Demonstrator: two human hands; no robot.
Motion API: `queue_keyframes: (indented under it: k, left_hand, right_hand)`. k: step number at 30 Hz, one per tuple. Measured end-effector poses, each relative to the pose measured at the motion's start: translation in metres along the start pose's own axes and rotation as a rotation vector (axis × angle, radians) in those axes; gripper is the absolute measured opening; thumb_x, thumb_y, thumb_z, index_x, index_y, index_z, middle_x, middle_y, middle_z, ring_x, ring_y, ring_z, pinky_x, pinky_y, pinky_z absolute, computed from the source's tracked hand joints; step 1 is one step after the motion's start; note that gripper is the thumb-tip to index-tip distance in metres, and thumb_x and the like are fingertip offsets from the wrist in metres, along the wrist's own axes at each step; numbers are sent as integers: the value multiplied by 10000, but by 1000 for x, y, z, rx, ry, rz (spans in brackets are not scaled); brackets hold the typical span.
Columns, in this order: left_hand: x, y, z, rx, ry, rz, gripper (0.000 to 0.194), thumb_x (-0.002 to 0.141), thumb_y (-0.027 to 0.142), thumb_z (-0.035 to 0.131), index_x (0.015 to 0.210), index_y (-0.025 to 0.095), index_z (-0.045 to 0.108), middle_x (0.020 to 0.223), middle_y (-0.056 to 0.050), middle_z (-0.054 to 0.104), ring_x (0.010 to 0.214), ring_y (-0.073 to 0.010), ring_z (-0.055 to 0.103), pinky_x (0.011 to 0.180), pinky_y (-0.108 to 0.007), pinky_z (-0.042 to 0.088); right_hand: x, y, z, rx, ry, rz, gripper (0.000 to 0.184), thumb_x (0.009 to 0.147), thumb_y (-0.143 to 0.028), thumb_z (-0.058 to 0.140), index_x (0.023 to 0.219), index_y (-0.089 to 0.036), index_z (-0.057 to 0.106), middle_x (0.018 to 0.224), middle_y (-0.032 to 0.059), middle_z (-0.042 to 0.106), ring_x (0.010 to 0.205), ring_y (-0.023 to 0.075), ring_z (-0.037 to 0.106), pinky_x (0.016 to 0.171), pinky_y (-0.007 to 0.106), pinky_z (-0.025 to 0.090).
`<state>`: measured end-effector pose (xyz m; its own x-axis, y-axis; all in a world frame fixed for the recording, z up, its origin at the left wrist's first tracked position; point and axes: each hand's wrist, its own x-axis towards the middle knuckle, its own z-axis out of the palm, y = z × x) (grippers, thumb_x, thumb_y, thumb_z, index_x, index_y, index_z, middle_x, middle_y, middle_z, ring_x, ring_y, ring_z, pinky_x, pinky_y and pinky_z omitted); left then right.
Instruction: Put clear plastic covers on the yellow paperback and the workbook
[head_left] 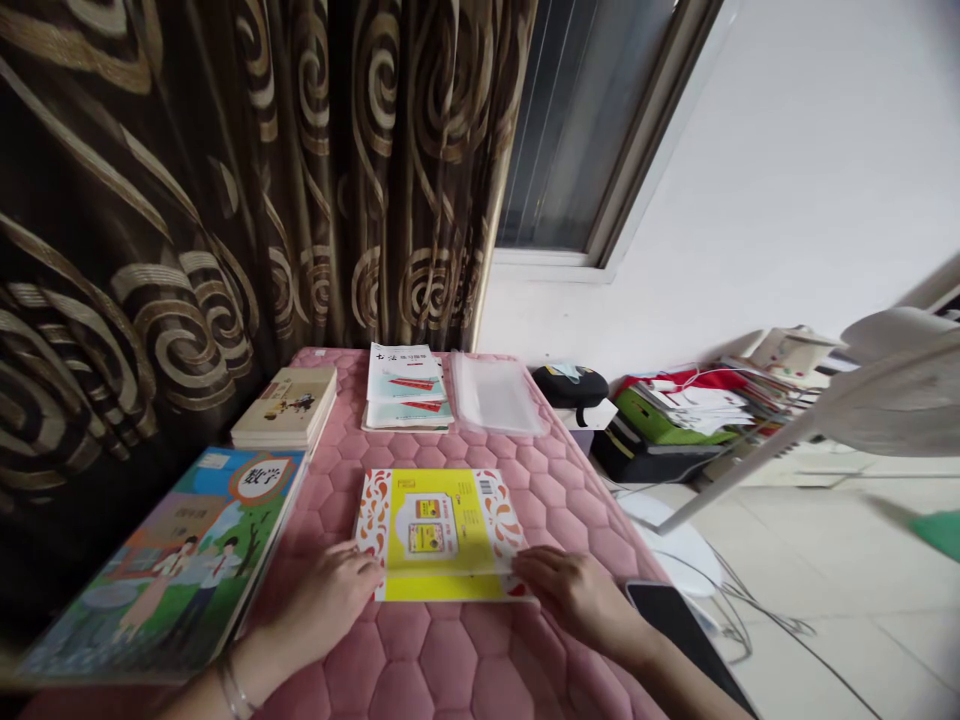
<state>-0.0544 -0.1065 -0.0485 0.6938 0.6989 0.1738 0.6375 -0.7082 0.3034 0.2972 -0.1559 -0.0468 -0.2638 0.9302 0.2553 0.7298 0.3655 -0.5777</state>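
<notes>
Observed at ten o'clock: dark brown curtain (375,150) with swirl pattern. Logged at one: framed window (585,130); at two: white wall (795,160). Recorded at three: rounded black case (559,387), loose papers (701,405) over green box (636,411), white standing fan (900,390). Noted at four: pale tiled floor (870,560).

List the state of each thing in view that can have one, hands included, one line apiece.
Yellow book: flat, barcode showing.
Left hand: touching its left edge.
Right hand: touching its right edge.
Maths book: closed, front cover up.
Small books: stacked, closed.
White booklets: overlapping, covers up.
Clear sleeves: lying flat.
Curtain: hanging in folds.
</notes>
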Motion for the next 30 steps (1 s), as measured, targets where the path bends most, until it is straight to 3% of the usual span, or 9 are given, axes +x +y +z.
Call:
queue_keyframes:
  k: [3, 6, 9, 11, 13, 19, 22, 26, 30]
  left_hand:
    - [24, -10, -28, 90, 111, -20, 244, 840, 94, 500, 842, 248, 688, 810, -34, 705, 799, -215, 631, 831, -373, 474]
    - [74, -29, -70, 94, 297, -105, 193, 870, 187, 527, 793, 245, 694, 793, -43, 694, 827, -234, 626, 866, -381, 424]
    - [125, -41, -99, 128, 518, -240, 172, 873, 203, 537, 873, 236, 705, 886, -72, 706, 942, -276, 617, 938, -405, 379]
    - [144, -37, -98, 179, 657, -316, 255, 874, 154, 503, 1047, 218, 680, 1073, -107, 680, 1079, -310, 569, 974, -441, 357]
    - [147, -23, -79, 243, 654, -294, 324, 882, 140, 484, 1161, 203, 637, 1256, -131, 604, 1173, -329, 515, 1000, -478, 343]
    - [83, 35, 12, 218, 75, 84, 220, 907, 276, 537, 1060, 214, 683, 1290, -104, 604, 1195, -285, 520, 1027, -457, 388]
    - [50, 47, 45, 264, -61, 113, 530, 879, 480, 572, 1280, 134, 571, 1379, -158, 546, 1263, -322, 477, 1055, -488, 367]
    - [33, 39, 77, 427, -17, 134, 642, 887, 527, 560, 1386, 134, 466, 1414, -164, 532, 1245, -305, 520, 995, -439, 412]
    - [34, 31, 94, 605, 250, 222, 408, 954, 363, 496, 1280, 124, 555, 1278, -119, 647, 1155, -243, 590, 946, -384, 417]
  right_hand:
    - [31, -3, -20, -107, 61, -48, 281, 942, -306, 472, 959, -248, 747, 945, 91, 742, 862, 215, 678, 799, 315, 538]
    - [88, -6, -44, -259, 191, -35, 269, 940, -282, 475, 980, -240, 738, 959, 88, 739, 946, 248, 626, 869, 345, 498]
    - [154, -5, -60, -383, 279, 119, 279, 958, -267, 457, 1013, -230, 728, 972, 76, 741, 984, 250, 608, 864, 328, 482]
    - [191, -1, -63, -405, 313, 249, 285, 967, -252, 446, 1049, -231, 718, 1048, 63, 734, 1001, 231, 624, 829, 289, 475]
    - [218, 6, -60, -410, 318, 304, 300, 972, -243, 431, 1059, -226, 718, 1053, 67, 735, 951, 220, 652, 780, 272, 471]
    - [256, 23, -38, -416, 266, 389, 311, 966, -244, 431, 1059, -206, 726, 1043, 112, 737, 875, 219, 682, 729, 273, 454]
    - [268, 31, -29, -414, 245, 431, 319, 965, -232, 424, 1070, -185, 721, 1040, 128, 735, 882, 214, 683, 748, 271, 448]
    - [280, 43, -18, -396, 218, 486, 323, 943, -196, 426, 1064, -161, 724, 1003, 143, 738, 856, 215, 685, 726, 265, 445]
    - [283, 53, -5, -365, 194, 515, 318, 907, -148, 442, 1017, -144, 740, 948, 156, 742, 822, 228, 691, 699, 273, 452]
